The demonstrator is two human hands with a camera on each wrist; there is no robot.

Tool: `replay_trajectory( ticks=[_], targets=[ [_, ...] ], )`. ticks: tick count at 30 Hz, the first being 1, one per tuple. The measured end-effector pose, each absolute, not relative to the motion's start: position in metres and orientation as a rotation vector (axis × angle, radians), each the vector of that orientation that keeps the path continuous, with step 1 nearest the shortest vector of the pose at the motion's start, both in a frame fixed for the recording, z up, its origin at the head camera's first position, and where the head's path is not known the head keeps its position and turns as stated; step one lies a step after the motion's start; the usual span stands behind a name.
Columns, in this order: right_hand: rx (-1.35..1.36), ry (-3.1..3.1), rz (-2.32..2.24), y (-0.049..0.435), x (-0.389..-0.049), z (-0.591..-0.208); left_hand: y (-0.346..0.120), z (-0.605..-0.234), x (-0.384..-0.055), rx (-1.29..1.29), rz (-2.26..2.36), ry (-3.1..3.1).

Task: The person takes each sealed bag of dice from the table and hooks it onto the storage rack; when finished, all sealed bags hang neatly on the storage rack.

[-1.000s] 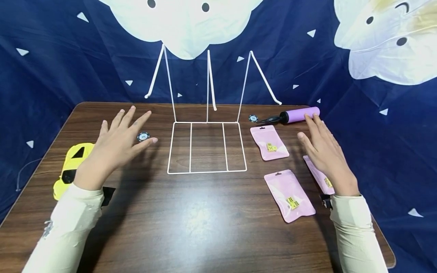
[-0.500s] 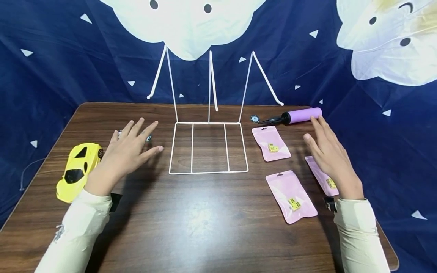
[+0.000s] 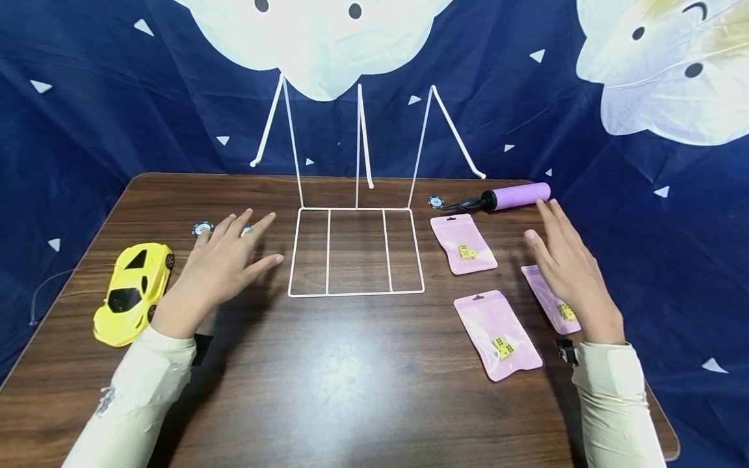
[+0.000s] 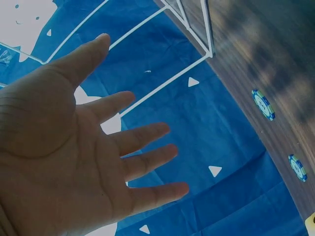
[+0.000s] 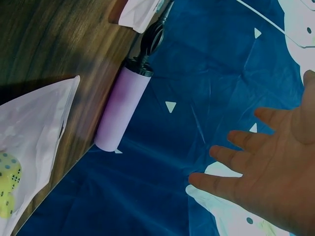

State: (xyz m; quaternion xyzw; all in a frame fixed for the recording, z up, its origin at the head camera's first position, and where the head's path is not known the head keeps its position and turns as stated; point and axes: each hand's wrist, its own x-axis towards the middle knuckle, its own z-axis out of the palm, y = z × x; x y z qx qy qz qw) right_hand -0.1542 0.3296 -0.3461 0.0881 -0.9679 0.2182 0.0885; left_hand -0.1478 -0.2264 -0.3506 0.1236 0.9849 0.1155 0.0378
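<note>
My left hand (image 3: 219, 270) hovers above the left half of the table, fingers spread and holding nothing. Just beyond its fingers lie two poker chips (image 3: 202, 229), the second partly hidden behind them; both chips (image 4: 263, 104) show in the left wrist view. A yellow toy car (image 3: 133, 292) sits to the left of that hand. My right hand (image 3: 576, 276) is held over the right side with straight fingers and an empty palm. Beneath it is a pink pouch (image 3: 547, 296) with yellow dice, partly covered. A purple hand pump (image 3: 521, 195) lies beyond its fingertips.
A white wire rack (image 3: 357, 295) with three upright hooked arms stands at the back centre. Two more pink pouches (image 3: 462, 234) with yellow dice lie to its right. Another poker chip (image 3: 435, 202) is next to the pump's nozzle. A blue curtain (image 3: 181, 123) borders the table (image 3: 328, 403).
My left hand has moved right and slightly nearer, uncovering the toy car and one chip. The right hand has shifted slightly right. Both stay empty.
</note>
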Motion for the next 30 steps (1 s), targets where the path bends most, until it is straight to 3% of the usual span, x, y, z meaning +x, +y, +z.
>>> replay_trajectory(
  ticks=[30],
  targets=[
    [0.265, -2.873, 0.717, 0.338, -0.151, -0.357, -0.216, -0.37, -0.135, 0.512, 0.42, 2.868]
  ],
)
